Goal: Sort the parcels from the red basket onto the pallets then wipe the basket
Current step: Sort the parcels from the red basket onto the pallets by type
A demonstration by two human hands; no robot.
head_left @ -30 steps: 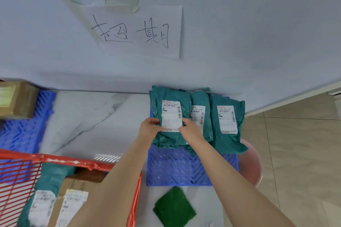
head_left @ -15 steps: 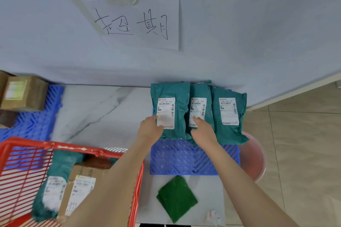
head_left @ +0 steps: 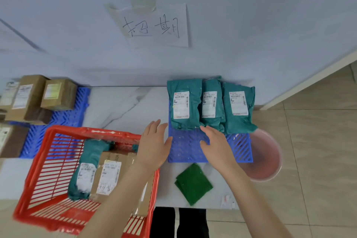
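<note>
**Counter** (head_left: 119, 106): white marble-patterned top set against a pale wall; carries every item below except the basin.

**Red basket** (head_left: 92, 132): slatted plastic, at the counter's front left. It holds 2 parcels lying side by side, 1 teal bag (head_left: 87, 168) and 1 brown carton (head_left: 111, 170), each with a white label facing up.

**Right pallet** (head_left: 185, 150): blue plastic grid. 3 teal parcels (head_left: 238, 106) lie in a row across its far half, labels up and edges overlapping. The near half is bare.

**Left pallet** (head_left: 79, 106): blue grid at the far left, loaded with several brown cardboard boxes (head_left: 58, 94).

**Green cloth** (head_left: 193, 183): folded, on the counter in front of the right pallet.

**Pink basin** (head_left: 268, 162): round, at the counter's right edge, partly hidden by the right pallet.

**Paper sign** (head_left: 156, 27): taped to the wall, handwritten characters.

**Left grip** (head_left: 154, 147): fingers spread and straight, holding nothing, above the gap between the basket and the right pallet.

**Right grip** (head_left: 217, 145): fingers loose, holding nothing, over the bare part of the right pallet. Its fingertips are just beside the middle parcel's lower edge; contact cannot be told.
</note>
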